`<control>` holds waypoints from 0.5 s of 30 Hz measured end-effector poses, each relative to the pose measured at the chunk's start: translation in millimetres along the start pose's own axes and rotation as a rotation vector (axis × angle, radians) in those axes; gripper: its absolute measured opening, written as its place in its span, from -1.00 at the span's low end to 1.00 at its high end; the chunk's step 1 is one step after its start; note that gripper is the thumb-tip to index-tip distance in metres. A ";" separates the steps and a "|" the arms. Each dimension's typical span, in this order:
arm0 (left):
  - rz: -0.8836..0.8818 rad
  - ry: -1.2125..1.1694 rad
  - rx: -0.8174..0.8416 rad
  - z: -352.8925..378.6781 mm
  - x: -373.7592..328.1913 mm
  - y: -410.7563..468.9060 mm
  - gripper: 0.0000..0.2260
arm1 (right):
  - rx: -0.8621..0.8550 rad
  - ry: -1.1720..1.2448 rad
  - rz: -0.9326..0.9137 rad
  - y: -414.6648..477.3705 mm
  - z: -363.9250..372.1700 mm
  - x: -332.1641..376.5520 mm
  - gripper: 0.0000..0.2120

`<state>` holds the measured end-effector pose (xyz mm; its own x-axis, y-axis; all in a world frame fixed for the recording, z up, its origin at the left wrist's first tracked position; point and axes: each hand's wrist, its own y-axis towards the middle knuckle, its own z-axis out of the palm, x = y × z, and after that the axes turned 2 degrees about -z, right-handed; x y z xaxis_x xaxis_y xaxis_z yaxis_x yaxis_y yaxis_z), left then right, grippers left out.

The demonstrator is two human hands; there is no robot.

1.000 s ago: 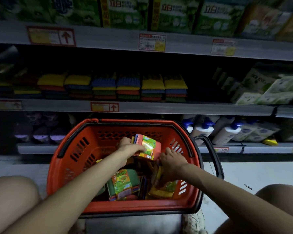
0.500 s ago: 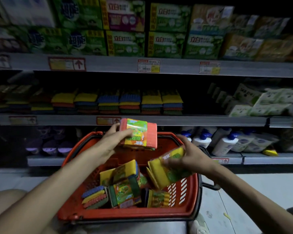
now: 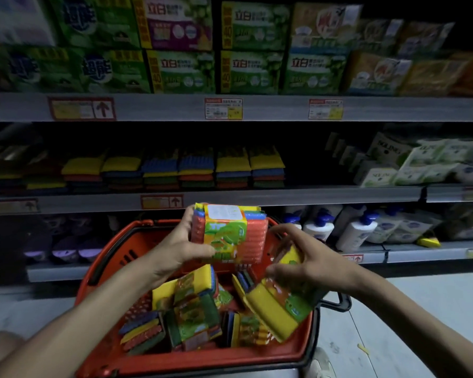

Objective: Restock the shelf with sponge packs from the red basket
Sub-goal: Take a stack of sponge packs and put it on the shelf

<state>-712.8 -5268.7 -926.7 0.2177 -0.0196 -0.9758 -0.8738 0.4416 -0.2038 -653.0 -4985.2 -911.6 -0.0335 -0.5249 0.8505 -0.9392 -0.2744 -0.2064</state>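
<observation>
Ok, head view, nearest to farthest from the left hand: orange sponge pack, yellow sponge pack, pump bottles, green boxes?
1. orange sponge pack: in the left hand grip.
2. yellow sponge pack: in the right hand.
3. pump bottles: lower shelf, right.
4. green boxes: top shelf.

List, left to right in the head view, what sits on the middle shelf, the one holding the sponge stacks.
Dim blurred stacks → yellow-topped sponge stacks → blue-topped sponge stacks → further yellow-topped pair → a dark gap → white and green pouches.
</observation>
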 end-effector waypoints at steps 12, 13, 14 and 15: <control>0.082 0.125 -0.029 34.2 5.2 7.9 -0.32 | -0.029 0.081 -0.053 10.8 9.4 9.1 -0.58; 0.086 0.122 -0.028 34.5 6.6 9.1 -0.34 | -0.023 0.066 -0.054 11.9 8.2 8.8 -0.61; 0.090 0.119 -0.022 34.1 7.6 10.5 -0.35 | -0.018 0.055 -0.057 13.1 6.3 8.1 -0.63; 0.095 0.115 -0.019 33.6 7.7 11.8 -0.34 | -0.013 0.050 -0.056 13.8 4.1 7.3 -0.64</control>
<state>-706.8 -5233.5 -933.9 0.0830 -0.0817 -0.9932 -0.8964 0.4294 -0.1102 -664.8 -4996.1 -910.3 0.0027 -0.4678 0.8838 -0.9444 -0.2917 -0.1515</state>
